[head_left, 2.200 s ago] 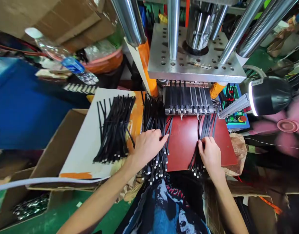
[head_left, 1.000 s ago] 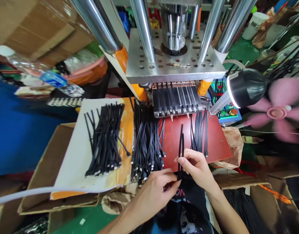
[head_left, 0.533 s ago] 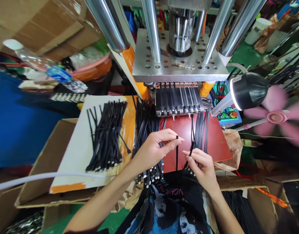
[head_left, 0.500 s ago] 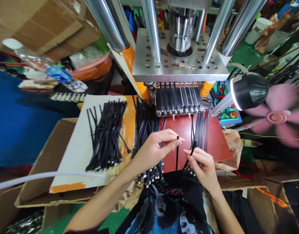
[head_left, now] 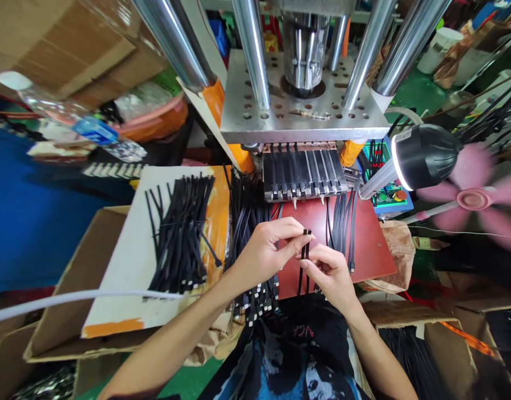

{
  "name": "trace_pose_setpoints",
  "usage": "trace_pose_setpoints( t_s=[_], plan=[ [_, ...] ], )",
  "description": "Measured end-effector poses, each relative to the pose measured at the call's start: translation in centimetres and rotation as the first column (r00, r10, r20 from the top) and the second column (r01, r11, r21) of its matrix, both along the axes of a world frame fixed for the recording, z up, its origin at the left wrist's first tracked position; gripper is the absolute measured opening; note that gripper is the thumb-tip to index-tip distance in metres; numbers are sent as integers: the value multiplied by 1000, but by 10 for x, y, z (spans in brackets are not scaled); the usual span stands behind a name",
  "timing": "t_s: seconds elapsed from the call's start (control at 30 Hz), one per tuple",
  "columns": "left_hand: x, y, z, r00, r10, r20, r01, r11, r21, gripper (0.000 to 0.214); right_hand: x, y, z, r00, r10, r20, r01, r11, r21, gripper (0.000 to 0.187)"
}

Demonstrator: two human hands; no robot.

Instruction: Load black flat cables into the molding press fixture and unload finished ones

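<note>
My left hand (head_left: 276, 240) pinches the upper ends of two flat black cables (head_left: 305, 253) between thumb and fingertips. Just below that grip, my right hand (head_left: 328, 269) has its thumb and forefinger closed around the same pair. The cables hang side by side over the red board (head_left: 372, 244), their lower parts running down toward my shirt. More flat black cables (head_left: 342, 222) lie on the board beyond my right hand. Ahead of both hands, a metal fixture (head_left: 303, 175) holds a row of black cables under the press plate (head_left: 305, 119).
A bundle of black cables (head_left: 180, 233) rests on a white board (head_left: 114, 278) to the left, with another pile (head_left: 247, 222) beside it. At right stand a lamp (head_left: 424, 155), a pink fan (head_left: 474, 199) and a control box (head_left: 389, 197). An open carton (head_left: 455, 339) sits lower right.
My right hand has moved left and up, bringing its cable beside the one in my left hand. Both hands now meet on the pair; before, they were apart.
</note>
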State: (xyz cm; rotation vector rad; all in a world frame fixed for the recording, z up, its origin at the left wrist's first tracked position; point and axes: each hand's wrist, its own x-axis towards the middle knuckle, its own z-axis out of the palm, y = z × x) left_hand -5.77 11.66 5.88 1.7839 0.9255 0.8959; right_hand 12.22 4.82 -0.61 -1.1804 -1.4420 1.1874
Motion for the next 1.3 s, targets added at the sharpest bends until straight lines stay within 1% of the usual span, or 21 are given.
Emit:
trace_pose_setpoints(
  t_s=[0.07, 0.13, 0.2, 0.23, 0.27, 0.33, 0.4, 0.47, 0.53, 0.57, 0.6, 0.63, 0.67, 0.7, 0.73, 0.8, 0.87, 1.0, 1.1, 1.2, 1.3],
  plan=[
    [3, 15, -5, 995, 95, -28, -92, 992, 83, 32, -1, -6, -6, 998, 46, 33, -43, 996, -79, 32],
    [7, 37, -11, 975, 213, -70, -199, 967, 162, 30, 3, -13, -7, 985, 170, 35, -160, 967, -200, 38],
    [10, 64, -16, 948, 284, -141, -245, 938, 244, 31, 13, -13, 3, 944, 328, 28, -307, 909, -282, 40],
    [11, 78, -18, 935, 301, -187, -241, 927, 288, 33, 21, -8, 11, 920, 387, 56, -357, 890, -284, 40],
    [14, 92, -20, 920, 315, -233, -230, 915, 330, 34, 30, 2, 21, 901, 419, 110, -381, 887, -260, 41],
    [19, 119, -22, 883, 349, -313, -206, 889, 409, 34, 50, 35, 43, 882, 406, 240, -373, 912, -173, 43],
    [25, 141, -24, 838, 402, -369, -215, 865, 454, 34, 66, 81, 60, 894, 340, 293, -325, 941, -97, 45],
    [29, 154, -25, 808, 460, -370, -281, 851, 444, 28, 74, 130, 67, 917, 262, 301, -267, 963, -26, 48],
    [29, 154, -26, 811, 496, -310, -372, 846, 382, 18, 72, 172, 66, 931, 220, 291, -236, 971, 20, 49],
    [26, 150, -27, 826, 494, -272, -394, 851, 348, 22, 70, 190, 64, 935, 219, 280, -237, 971, 30, 49],
    [22, 143, -28, 850, 469, -240, -382, 862, 332, 31, 66, 204, 61, 935, 232, 270, -249, 968, 31, 49],
    [17, 135, -28, 880, 414, -232, -323, 881, 345, 39, 63, 215, 58, 931, 248, 267, -266, 964, 31, 49],
    [11, 126, -28, 908, 331, -256, -218, 896, 386, 43, 60, 223, 55, 924, 265, 275, -285, 958, 31, 49],
    [5, 117, -29, 919, 238, -315, -82, 895, 438, 44, 57, 229, 53, 914, 279, 293, -302, 953, 33, 49],
    [-1, 110, -29, 905, 153, -397, 64, 873, 484, 44, 56, 232, 51, 905, 284, 317, -311, 950, 36, 49],
    [-9, 100, -29, 824, 60, -564, 297, 802, 519, 42, 54, 236, 48, 888, 267, 375, -307, 950, 50, 48],
    [-11, 97, -28, 746, 60, -664, 391, 767, 509, 44, 52, 236, 45, 876, 216, 432, -281, 955, 92, 45],
    [-2, 98, -26, 674, 115, -730, 406, 767, 496, 46, 51, 236, 39, 865, 91, 493, -214, 956, 199, 40],
    [7, 95, -25, 639, 172, -750, 390, 767, 509, 48, 55, 235, 35, 906, 99, 412, -194, 961, 195, 36],
    [14, 88, -27, 628, 209, -750, 362, 774, 519, 53, 60, 236, 32, 929, 137, 344, -208, 962, 177, 39],
    [21, 82, -30, 624, 250, -740, 318, 784, 533, 56, 58, 238, 30, 925, 53, 377, -147, 963, 224, 42]
  ],
)
